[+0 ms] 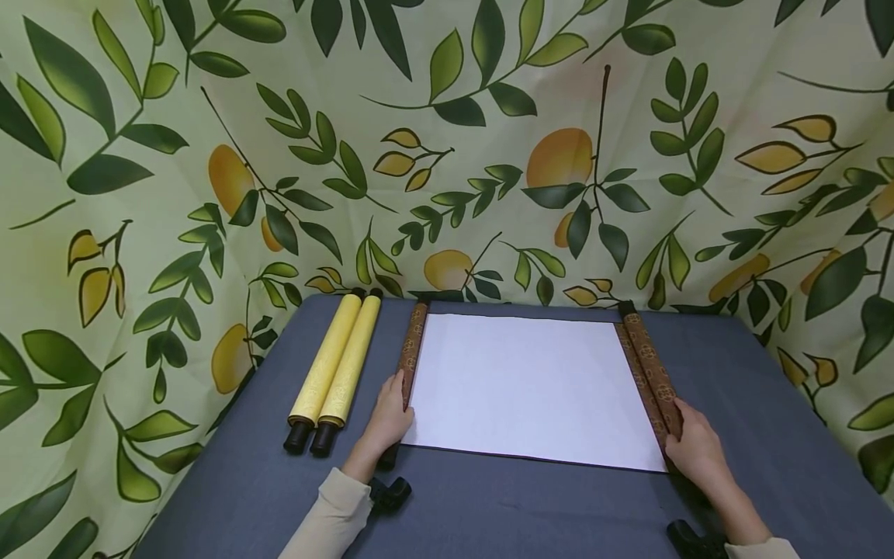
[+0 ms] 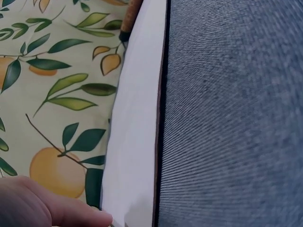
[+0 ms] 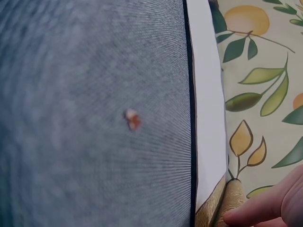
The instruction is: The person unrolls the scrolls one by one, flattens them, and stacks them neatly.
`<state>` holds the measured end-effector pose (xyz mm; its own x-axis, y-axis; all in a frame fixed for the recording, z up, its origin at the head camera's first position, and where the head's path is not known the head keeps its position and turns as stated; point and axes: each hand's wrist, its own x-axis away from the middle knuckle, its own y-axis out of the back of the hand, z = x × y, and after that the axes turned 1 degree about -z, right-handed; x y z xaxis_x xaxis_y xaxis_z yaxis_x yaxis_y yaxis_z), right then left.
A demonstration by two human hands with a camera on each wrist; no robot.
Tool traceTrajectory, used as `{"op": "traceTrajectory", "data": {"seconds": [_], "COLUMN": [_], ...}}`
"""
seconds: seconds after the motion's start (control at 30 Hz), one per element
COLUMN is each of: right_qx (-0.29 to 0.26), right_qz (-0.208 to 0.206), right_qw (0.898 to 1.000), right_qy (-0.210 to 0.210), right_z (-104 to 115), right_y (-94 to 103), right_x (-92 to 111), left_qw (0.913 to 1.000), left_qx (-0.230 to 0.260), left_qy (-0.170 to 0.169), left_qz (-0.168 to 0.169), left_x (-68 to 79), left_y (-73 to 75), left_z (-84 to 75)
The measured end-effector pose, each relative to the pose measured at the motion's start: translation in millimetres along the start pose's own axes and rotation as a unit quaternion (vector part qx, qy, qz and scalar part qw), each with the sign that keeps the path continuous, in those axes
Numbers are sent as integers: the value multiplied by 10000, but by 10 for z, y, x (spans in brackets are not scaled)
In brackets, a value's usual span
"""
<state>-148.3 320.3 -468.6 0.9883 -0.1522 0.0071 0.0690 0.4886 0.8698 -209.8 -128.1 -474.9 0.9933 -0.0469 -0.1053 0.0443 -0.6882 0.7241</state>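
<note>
A hanging scroll (image 1: 524, 388) lies partly unrolled on the table, its white sheet bare between two brown patterned ends. My left hand (image 1: 386, 423) grips the left brown roller (image 1: 414, 338) near its front end, the thumb at the sheet's edge. On the other side, my right hand (image 1: 698, 449) holds the right brown roller (image 1: 649, 359), a strip of brown border showing beside it. In the right wrist view, a finger (image 3: 260, 208) presses on the roller. The left wrist view shows a digit (image 2: 78, 211) right at the white sheet (image 2: 135, 127).
Two rolled yellow scrolls (image 1: 327, 361) with black knobs lie side by side left of the left hand. Grey-blue cloth covers the table (image 1: 531, 516). A leaf-and-fruit patterned curtain (image 1: 489, 140) stands along the table's back and sides.
</note>
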Motion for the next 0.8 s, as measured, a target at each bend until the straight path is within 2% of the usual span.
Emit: {"op": "traceTrajectory", "data": {"seconds": [0.3, 0.53, 0.8], "right_qx": [-35, -85, -82], "right_qz": [-206, -67, -93], "right_qw": [9996, 9999, 9998], "right_qy": [170, 135, 183], "right_z": [-46, -54, -52], "right_y": [-34, -3, 29], "right_x": [33, 26, 22], "left_qw": [10000, 9998, 9991], "left_qx": [-7, 36, 38], "left_qy": [29, 77, -113], "left_qz": [69, -154, -398], "left_x": [8, 21, 0], "left_y": [27, 4, 44], "left_z": [4, 12, 28]}}
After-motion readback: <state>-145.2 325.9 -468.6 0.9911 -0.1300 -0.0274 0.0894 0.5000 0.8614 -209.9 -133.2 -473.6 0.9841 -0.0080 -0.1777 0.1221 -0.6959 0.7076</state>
